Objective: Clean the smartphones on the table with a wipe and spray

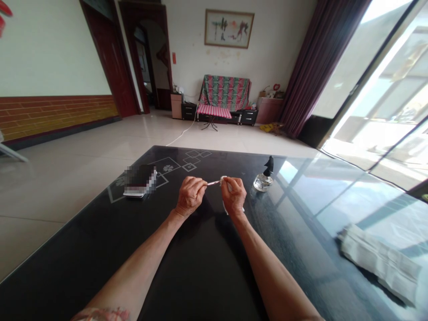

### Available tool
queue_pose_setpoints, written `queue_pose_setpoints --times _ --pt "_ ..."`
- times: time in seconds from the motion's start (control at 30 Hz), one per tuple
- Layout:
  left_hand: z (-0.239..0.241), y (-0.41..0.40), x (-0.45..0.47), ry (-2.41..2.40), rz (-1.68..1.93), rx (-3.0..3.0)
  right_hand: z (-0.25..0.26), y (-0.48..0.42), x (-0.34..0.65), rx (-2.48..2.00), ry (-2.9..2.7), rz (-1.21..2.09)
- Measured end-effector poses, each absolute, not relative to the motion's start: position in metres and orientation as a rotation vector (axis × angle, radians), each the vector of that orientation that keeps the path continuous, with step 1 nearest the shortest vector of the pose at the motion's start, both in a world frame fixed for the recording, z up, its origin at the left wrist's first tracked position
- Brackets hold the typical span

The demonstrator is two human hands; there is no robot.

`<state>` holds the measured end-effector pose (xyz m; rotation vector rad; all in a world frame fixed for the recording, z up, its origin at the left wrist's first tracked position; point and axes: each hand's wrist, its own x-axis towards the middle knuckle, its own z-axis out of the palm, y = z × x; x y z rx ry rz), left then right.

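Observation:
Both my hands are raised over the dark table, closed and facing each other. My left hand (190,195) pinches one end of a thin, pale pinkish stick-like object (213,183), whose exact kind I cannot make out. A white cloth or tissue (225,207) is bunched in the fingers of my right hand (234,196), at the stick's other end, and hangs down below that hand. Just to the right of my right hand stands a clear spray bottle (263,182) with a black trigger head, upright and holding clear liquid.
The glossy black table (200,276) carries a blurred-out flat item (138,180) with a white edge at the left. A folded greyish cloth (381,263) lies at the right. Beyond the far edge are a small pink-checked table (214,111) and low cabinets.

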<state>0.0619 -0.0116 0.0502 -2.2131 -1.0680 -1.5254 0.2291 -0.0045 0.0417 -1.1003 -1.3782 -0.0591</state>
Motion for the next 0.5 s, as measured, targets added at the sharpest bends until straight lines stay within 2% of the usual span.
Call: queue_pose_setpoints --times 0.3,0.5 --pt "0.05 -0.01 0.058 -1.08 -1.501 -2.223 0.053 -0.025 0.201 -1.017 -1.576 -0.059" --pt "0.05 -0.012 0.062 -1.079 -1.516 -2.22 0.044 -0.008 0.224 -1.081 -1.423 -0.059"
